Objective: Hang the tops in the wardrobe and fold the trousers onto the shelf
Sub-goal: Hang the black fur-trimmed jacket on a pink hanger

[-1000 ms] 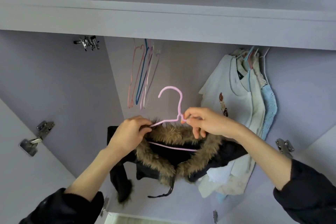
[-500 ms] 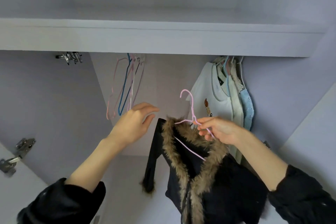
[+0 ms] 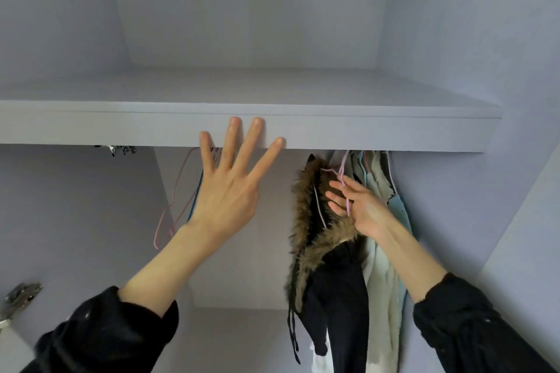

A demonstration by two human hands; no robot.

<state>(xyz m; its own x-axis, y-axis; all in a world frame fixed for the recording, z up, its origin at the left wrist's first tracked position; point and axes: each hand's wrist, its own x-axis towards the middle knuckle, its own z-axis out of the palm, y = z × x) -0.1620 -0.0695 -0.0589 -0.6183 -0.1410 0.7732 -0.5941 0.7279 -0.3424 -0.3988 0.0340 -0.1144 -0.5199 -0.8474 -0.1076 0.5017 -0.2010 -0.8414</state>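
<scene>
Lifting the jacket (image 3: 330,266) up under the shelf (image 3: 378,133), we now have its pink hanger (image 3: 344,172) raised among the tops (image 3: 378,191) already hanging at the right, where a second ago it sat lower, held between both hands in front of us. Our left hand (image 3: 225,191) has let go since then and is spread flat with straight fingers near the shelf's front edge, holding nothing; our right hand (image 3: 357,206) has its fingers loosely about the thin hanger wire, only half curled. We judge this top nearly hung (the rail and the hook's tip are hidden behind the shelf edge, so we cannot tell whether it has caught). The jacket is dark, soft cloth with a thick collar of shaggy brown fur and thin cords dangling below; it droops in long folds. The hanger is a slim bent wire, as are the bare hangers (image 3: 181,200), pink and blue, at the left. The shelf is a smooth, pale board.
</scene>
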